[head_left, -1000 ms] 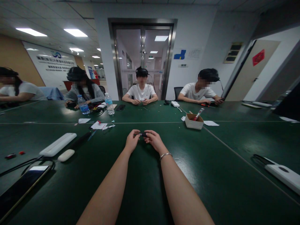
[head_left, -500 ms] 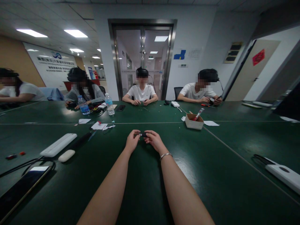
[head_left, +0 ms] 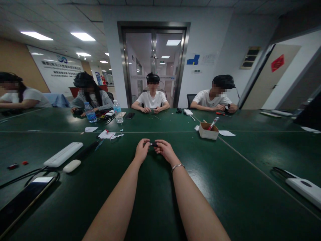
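Note:
A small black stick with a silvery end, looking like a USB flash drive, is held level between my hands just above the green table. My left hand has thumb and fingers closed at its silvery end. At the black end, my right hand pinches it with thumb and fingers. The fingertips hide part of the stick, and a silver bracelet circles my right wrist.
Left of me lie a phone, a white power strip-like block and a rounded white case. An open cardboard box stands ahead right; a white device lies far right. Several people sit across, near two bottles.
My hands keep the same hold on the stick. The view has shifted very slightly. The person at the right has moved their hands a little.

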`<state>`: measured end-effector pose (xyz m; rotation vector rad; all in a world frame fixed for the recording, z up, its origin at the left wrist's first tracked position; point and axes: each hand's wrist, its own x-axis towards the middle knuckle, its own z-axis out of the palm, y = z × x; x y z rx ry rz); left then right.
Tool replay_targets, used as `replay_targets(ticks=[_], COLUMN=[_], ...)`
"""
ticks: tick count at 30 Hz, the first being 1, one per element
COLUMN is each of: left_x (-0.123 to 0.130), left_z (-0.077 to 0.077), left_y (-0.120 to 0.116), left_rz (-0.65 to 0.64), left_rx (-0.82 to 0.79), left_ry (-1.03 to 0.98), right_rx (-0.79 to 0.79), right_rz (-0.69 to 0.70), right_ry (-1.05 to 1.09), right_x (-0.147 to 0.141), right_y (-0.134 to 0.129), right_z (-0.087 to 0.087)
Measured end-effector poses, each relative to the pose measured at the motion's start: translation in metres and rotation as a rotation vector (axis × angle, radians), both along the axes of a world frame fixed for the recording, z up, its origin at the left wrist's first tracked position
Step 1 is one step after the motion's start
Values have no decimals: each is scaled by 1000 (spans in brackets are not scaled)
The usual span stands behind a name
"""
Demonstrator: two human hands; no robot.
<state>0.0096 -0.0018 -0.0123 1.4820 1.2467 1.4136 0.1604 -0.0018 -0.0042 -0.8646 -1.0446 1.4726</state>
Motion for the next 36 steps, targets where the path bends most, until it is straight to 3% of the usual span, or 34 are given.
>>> replay_targets(ticks=[36], left_x=[0], left_z=[-3], left_y=[3], left_rz=[-47], left_rx=[-4], left_ry=[-40], right_rx=[-4], right_rz=[8], right_ry=[15], right_x=[1], right_y=[0], right_z=[-2])
